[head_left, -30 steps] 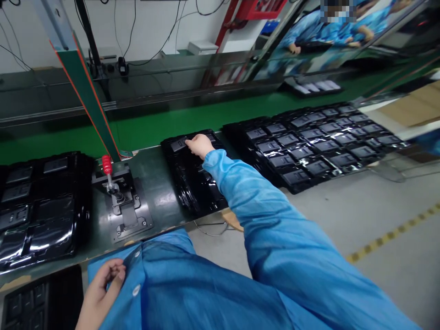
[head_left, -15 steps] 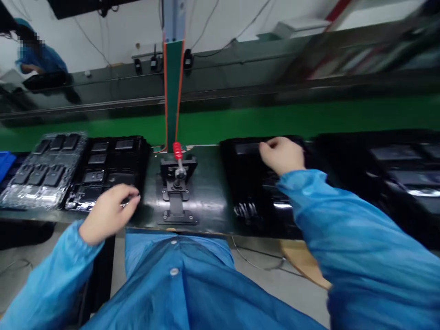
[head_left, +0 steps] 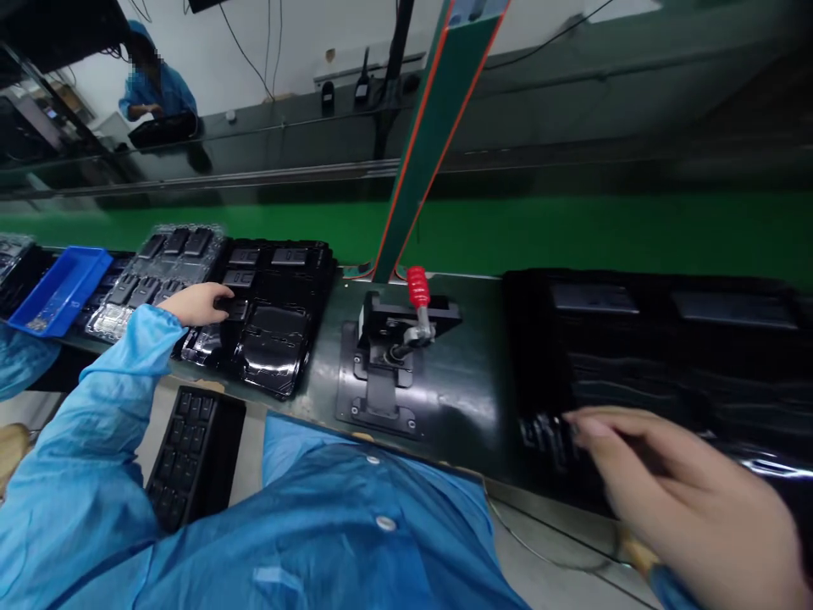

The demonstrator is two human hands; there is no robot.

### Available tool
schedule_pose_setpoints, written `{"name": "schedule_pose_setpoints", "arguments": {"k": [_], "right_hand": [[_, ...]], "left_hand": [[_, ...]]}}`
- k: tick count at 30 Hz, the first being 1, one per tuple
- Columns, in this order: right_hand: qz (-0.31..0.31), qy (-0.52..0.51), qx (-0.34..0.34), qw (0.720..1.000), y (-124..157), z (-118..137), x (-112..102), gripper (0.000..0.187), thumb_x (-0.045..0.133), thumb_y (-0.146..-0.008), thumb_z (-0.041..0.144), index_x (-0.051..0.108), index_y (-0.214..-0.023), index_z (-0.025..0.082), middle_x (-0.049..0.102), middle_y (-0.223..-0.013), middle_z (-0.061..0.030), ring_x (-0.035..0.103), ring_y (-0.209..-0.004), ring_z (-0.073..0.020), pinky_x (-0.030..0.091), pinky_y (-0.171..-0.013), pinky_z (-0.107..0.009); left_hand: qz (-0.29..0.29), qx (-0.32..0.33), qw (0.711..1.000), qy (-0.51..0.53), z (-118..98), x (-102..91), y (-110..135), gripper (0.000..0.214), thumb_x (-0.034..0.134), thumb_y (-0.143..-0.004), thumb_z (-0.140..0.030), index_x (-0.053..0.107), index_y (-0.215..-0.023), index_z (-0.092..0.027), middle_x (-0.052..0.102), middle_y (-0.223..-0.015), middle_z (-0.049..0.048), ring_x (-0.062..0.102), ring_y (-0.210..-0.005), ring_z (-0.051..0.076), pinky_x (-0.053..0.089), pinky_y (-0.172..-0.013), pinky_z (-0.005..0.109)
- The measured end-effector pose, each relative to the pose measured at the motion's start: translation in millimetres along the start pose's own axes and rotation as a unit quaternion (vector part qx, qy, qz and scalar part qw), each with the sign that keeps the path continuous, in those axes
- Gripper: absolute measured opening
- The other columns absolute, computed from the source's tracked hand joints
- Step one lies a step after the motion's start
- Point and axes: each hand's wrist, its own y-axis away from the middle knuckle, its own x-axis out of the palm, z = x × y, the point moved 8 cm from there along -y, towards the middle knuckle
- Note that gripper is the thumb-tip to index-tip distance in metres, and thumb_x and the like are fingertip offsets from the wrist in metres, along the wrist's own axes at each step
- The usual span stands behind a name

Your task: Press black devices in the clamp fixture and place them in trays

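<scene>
Hanging nearest the camera, the right hand [head_left: 699,500] has its thumb and forefinger tips pressed together over the near-left corner of the right black tray [head_left: 539,356]. Blur prevents telling whether they pinch anything small. Two grey parts [head_left: 595,298] lie in that tray's back row; its right end runs out of view and the front pockets are too dark to read.

Beyond the worker's blue smock [head_left: 343,525], the toggle clamp fixture [head_left: 382,390] stands on the bench with its red handle [head_left: 417,286] raised; no loose part can be made out on it.

To its left, the left hand [head_left: 198,303] reaches over the left black tray [head_left: 274,356], thumb and forefinger spread at a dark part [head_left: 237,310]; contact is unclear. Three more grey parts [head_left: 289,256] show behind, while the two wide near-right pockets show none, so this tray seems only partly filled. The hand hides some pockets.

Farther left, the clear tray [head_left: 109,324] carries six dark parts [head_left: 198,243], partly masked by the hand and sleeve, and the blue bin [head_left: 89,292] holds tiny, unreadable bits. A co-worker [head_left: 163,91] sits across the line, hands indistinct.
</scene>
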Motion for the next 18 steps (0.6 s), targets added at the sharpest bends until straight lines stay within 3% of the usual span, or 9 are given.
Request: {"name": "schedule_pose_setpoints", "arguments": {"k": [5, 9, 14, 16, 18], "right_hand": [[0.017, -0.03, -0.044, 0.998, 22, 7, 24, 0.008, 0.068, -0.089, 0.049, 0.072, -0.084, 0.043, 0.08, -0.091, -0.0047, 0.077, -0.082, -0.0364, 0.063, -0.077, -0.059], [0.065, -0.086, -0.12, 0.987, 42, 30, 51, 0.009, 0.067, -0.095, 0.037, 0.072, -0.087, 0.038, 0.079, -0.088, -0.0041, 0.077, -0.076, -0.0297, 0.065, -0.071, -0.048], [0.112, -0.133, -0.156, 0.972, 69, 52, 82, 0.012, 0.065, -0.1, 0.031, 0.071, -0.089, 0.03, 0.078, -0.089, -0.0052, 0.077, -0.078, -0.0251, 0.064, -0.068, -0.039], [0.12, -0.151, -0.159, 0.968, 78, 57, 92, 0.012, 0.064, -0.1, 0.028, 0.07, -0.09, 0.029, 0.078, -0.089, -0.005, 0.077, -0.078, -0.0239, 0.064, -0.07, -0.038], [0.135, -0.177, -0.161, 0.962, 87, 63, 102, 0.011, 0.063, -0.101, 0.025, 0.069, -0.093, 0.028, 0.077, -0.09, -0.0048, 0.076, -0.08, -0.0229, 0.064, -0.071, -0.038]], "left_hand": [[0.041, 0.018, 0.999, 0.006, -1, 5.9, -5, 0.073, 0.076, -0.072, -0.051, 0.072, -0.137, -0.02, 0.073, -0.14, 0.0137, 0.069, -0.124, 0.032, 0.051, -0.109, 0.037], [0.075, -0.006, 0.997, 0.017, -1, 3.1, -10, 0.059, 0.079, -0.066, -0.058, 0.076, -0.114, -0.023, 0.08, -0.113, 0.0081, 0.073, -0.101, 0.03, 0.053, -0.088, 0.034], [0.077, -0.011, 0.996, 0.053, -4, -9.8, -8, 0.045, 0.075, -0.07, -0.061, 0.069, -0.093, -0.023, 0.073, -0.083, 0.0014, 0.065, -0.079, 0.023, 0.047, -0.075, 0.032], [0.058, -0.028, 0.995, 0.074, -5, -15.4, -4, 0.046, 0.076, -0.07, -0.061, 0.068, -0.094, -0.022, 0.073, -0.083, 0.0017, 0.065, -0.079, 0.022, 0.047, -0.076, 0.032], [0.0, -0.058, 0.991, 0.118, -10, -23.8, 8, 0.05, 0.077, -0.072, -0.059, 0.069, -0.1, -0.019, 0.075, -0.088, 0.003, 0.067, -0.084, 0.022, 0.049, -0.082, 0.033]]}}
